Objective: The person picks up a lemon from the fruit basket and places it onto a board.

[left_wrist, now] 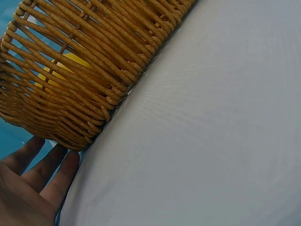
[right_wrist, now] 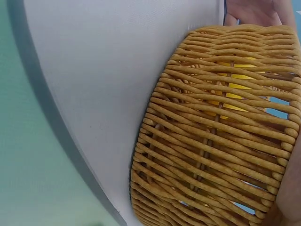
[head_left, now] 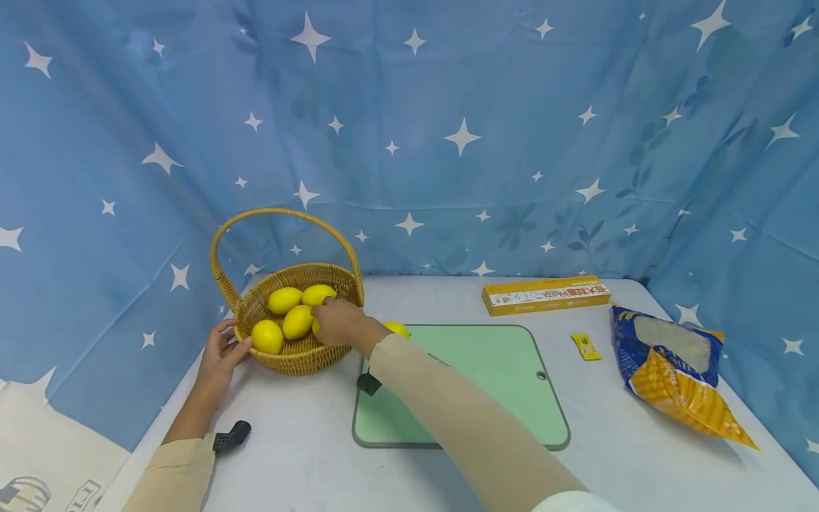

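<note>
A wicker basket (head_left: 301, 365) with a tall arched handle stands at the left, several yellow lemons (head_left: 284, 301) inside it. My left hand (head_left: 220, 355) touches its left side, thumb at the rim. In the left wrist view, spread, fairly straight fingers (left_wrist: 61, 181) meet the basket's lower weave. My right hand (head_left: 339, 323) reaches over the basket's right rim with its fingers curled round a lemon (head_left: 316, 326), mostly covered by the hand. Another lemon (head_left: 397, 328) lies at the back left of a green cutting board (head_left: 486, 384), partly behind my right forearm.
A yellow pasta box (head_left: 544, 295) lies at the table's back right. In front of it is a small yellow packet (head_left: 585, 346). A blue and orange bag (head_left: 672, 370) lies by the right edge. A blue starry curtain (head_left: 409, 142) closes off the back and sides.
</note>
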The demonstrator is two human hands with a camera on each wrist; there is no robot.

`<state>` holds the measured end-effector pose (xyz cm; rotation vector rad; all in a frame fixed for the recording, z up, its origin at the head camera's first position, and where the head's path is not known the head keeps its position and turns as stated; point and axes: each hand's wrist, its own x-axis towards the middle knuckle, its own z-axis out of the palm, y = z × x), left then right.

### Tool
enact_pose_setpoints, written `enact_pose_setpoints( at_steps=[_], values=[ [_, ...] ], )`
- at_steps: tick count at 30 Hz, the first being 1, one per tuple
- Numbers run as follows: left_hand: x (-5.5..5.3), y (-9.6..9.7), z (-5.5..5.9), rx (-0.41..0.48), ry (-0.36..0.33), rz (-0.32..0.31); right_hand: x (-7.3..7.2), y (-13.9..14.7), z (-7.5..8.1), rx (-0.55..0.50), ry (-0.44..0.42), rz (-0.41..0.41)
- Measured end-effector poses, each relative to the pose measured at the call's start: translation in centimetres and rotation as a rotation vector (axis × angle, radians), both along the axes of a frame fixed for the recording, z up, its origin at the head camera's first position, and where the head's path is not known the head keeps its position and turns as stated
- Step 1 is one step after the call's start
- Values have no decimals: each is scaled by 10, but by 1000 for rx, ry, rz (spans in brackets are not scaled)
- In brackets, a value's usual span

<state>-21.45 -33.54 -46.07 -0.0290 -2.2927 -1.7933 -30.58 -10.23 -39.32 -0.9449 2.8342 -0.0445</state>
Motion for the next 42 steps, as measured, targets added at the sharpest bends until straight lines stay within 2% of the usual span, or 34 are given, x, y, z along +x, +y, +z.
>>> enact_pose_setpoints(
  at_steps=[5, 14, 17, 23, 27, 33, 36, 42],
  values=[
    [9, 8, 15, -9, -25, 6, 0, 0, 0, 28, 26, 17],
    [10, 9, 15, -6, -30, 4, 1, 2, 0, -23, 5, 39],
    [6, 8, 12, -10, -24, 8, 2, 3, 2, -28, -16, 51],
    [-5, -2, -4, -15, -4, 7, 2, 4, 4, -38, -40, 37],
    [-7, -4, -7, -18, 4, 6, 2, 6, 4, -80, -40, 20],
    [-8, -5, -9, -18, 8, 10, 2, 10, 1, -139, 12, 34],
    [-4, -2, -4, -1, -1, 7, 3, 12, 0, -171, 31, 31],
    [10, 9, 15, -3, -18, 10, 8, 17, 1, -223, 79, 32]
  ],
)
